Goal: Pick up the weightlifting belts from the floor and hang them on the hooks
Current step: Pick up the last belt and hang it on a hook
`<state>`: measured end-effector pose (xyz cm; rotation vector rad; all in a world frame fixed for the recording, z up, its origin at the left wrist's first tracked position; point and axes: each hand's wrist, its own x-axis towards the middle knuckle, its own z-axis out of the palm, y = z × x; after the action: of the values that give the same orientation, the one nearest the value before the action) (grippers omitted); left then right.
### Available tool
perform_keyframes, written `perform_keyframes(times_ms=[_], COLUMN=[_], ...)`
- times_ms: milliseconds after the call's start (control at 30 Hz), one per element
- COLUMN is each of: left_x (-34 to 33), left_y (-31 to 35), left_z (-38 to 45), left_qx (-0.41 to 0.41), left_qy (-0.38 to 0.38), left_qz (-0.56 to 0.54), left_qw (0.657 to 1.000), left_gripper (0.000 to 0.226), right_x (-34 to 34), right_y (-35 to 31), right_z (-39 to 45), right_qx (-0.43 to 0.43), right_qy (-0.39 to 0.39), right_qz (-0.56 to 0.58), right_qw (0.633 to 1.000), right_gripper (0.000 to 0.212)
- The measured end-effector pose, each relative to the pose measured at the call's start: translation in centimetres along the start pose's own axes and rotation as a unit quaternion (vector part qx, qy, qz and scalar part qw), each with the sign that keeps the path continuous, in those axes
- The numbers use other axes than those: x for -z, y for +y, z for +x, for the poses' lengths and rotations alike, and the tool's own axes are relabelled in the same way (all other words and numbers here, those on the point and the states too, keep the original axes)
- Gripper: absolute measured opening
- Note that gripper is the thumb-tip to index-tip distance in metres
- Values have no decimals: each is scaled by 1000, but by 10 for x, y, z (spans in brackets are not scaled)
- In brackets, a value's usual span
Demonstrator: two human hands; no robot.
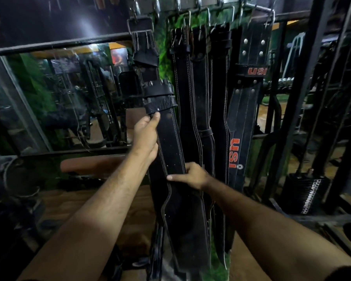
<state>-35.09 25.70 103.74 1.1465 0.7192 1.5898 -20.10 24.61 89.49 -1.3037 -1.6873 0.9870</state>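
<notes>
Both hands gripped the same black belt point(170, 159), which hung from a hook point(137, 9) on the rail point(251, 6) at the top of the view, leftmost of the hanging belts. That belt was the largest thing near the middle; its long axis ran almost straight up and down, buckle end point(140, 27) at the hook and free end down toward the floor point(85, 201), leaning slightly right as it dropped. To its right hung the other belts point(201, 94), also vertical, and beyond them one with red USI lettering point(249, 82). To the left of the held belt lay a mirror point(55, 98). The left hand point(145, 136) was closed on the belt's left edge just under the leather loops point(160, 96), its thumb pressed on the face, probably to steady the strap. The right hand point(190, 176), lower down, pinched the belt across its face and right edge, seemingly to straighten it so that it would hang flat beside its neighbours.
</notes>
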Motion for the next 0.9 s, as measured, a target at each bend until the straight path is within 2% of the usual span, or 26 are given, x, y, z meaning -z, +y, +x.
perform_keyframes(times_ms=[67,133,200,367,567,700,900], left_x=[-5,-8,-11,-22,-30,-30,-32], left_y=[0,-1,0,3,11,21,29], left_z=[-4,-7,-9,-20,-28,-29,-37], left_qx=[0,-1,-4,-11,-39,-28,-33], left_qy=[-1,-4,-12,-52,-71,-93,-113], left_qz=[9,20,30,55,129,182,208], left_qw=[1000,1000,999,997,988,978,971], left_gripper=[18,19,20,19,23,30,33], right_x=[8,17,26,52,80,93,106], right_y=[-21,-41,-59,-111,-144,-147,-160], right_z=[0,-3,-2,4,10,7,-9], right_qx=[41,84,117,138,164,152,113], right_qy=[24,67,111,167,227,190,106], right_qz=[81,120,144,264,223,210,235], right_qw=[996,987,976,940,934,947,960], right_gripper=[39,45,39,19,27,29,16])
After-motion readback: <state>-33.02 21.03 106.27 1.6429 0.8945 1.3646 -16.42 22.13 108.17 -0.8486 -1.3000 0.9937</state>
